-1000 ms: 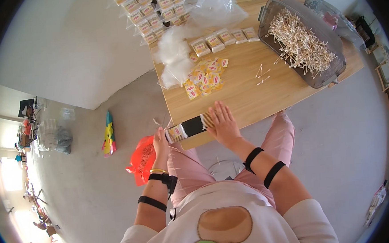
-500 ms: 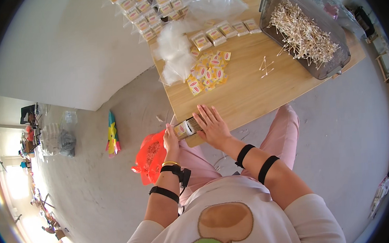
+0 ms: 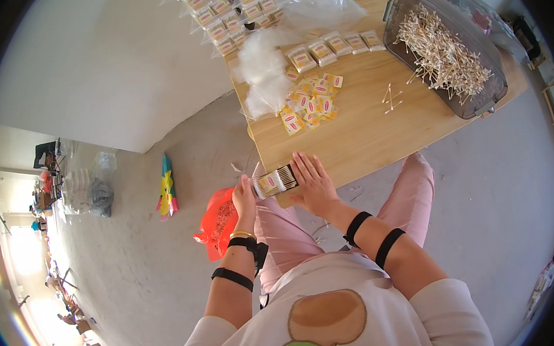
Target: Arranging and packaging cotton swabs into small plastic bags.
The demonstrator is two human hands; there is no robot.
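Note:
At the table's near left corner, my left hand (image 3: 245, 199) is closed around the left end of a flat pack of cotton swabs (image 3: 275, 182). A yellow-and-white label card lies on the row of swabs in the pack. Its right end is dark, and my right hand (image 3: 316, 184) rests there with straight fingers lying flat against it. Behind the hands, a loose heap of yellow-and-white label cards (image 3: 312, 101) covers part of the wooden table (image 3: 351, 143). Whether my left fingers also pinch a plastic sleeve cannot be made out.
Clear plastic bags (image 3: 263, 78) and filled swab packs (image 3: 322, 52) stand farther back. A grey bin (image 3: 403, 60) of loose cotton swabs (image 3: 444, 52) is at the right, with stray swabs (image 3: 390, 97) beside it. A red plastic bag (image 3: 218, 224) hangs near my left knee.
The view has shifted, moving the table rightward in the picture. My right hand's fingers have drawn closer together at the pack's right end, and more of the swab row shows between my hands.

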